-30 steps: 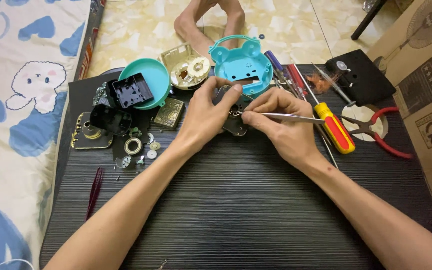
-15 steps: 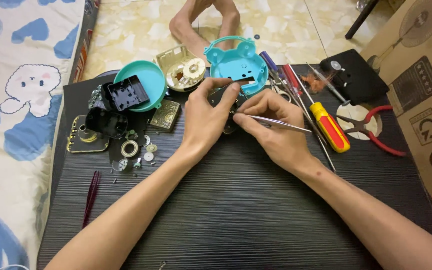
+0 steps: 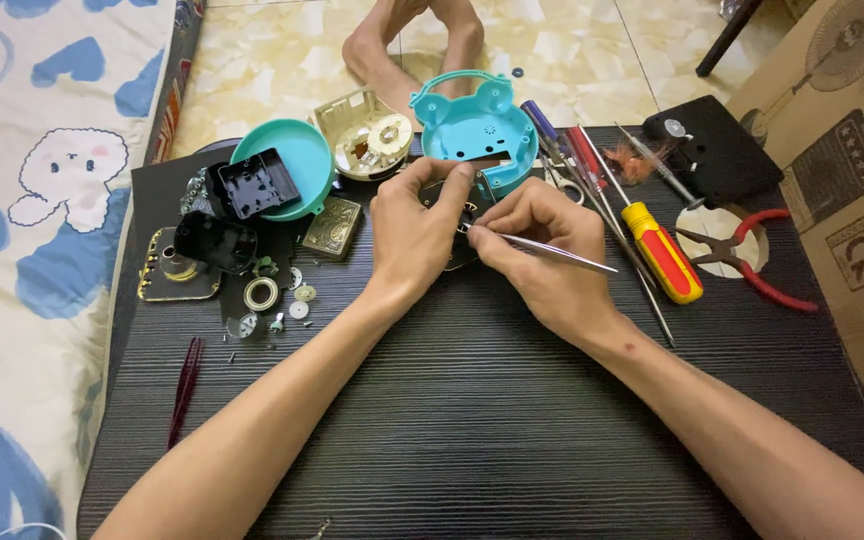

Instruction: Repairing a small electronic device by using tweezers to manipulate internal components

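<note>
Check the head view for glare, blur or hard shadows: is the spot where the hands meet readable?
Head view: sharp, evenly lit, soft shadows, faint sheen on the floor tiles. The left hand and right hand with the tweezers cover the small part, so it stays mostly hidden.

The small dark part between the two hands is mostly covered by the left hand and the right hand, so its shape cannot be told. The tip of the tweezers vanishes behind the fingers. The tiny gears and screws are too small to tell apart. The cardboard box runs off the right edge, and both forearms off the bottom. The bare feet, perhaps the person's own, are cut by the top edge.
</note>
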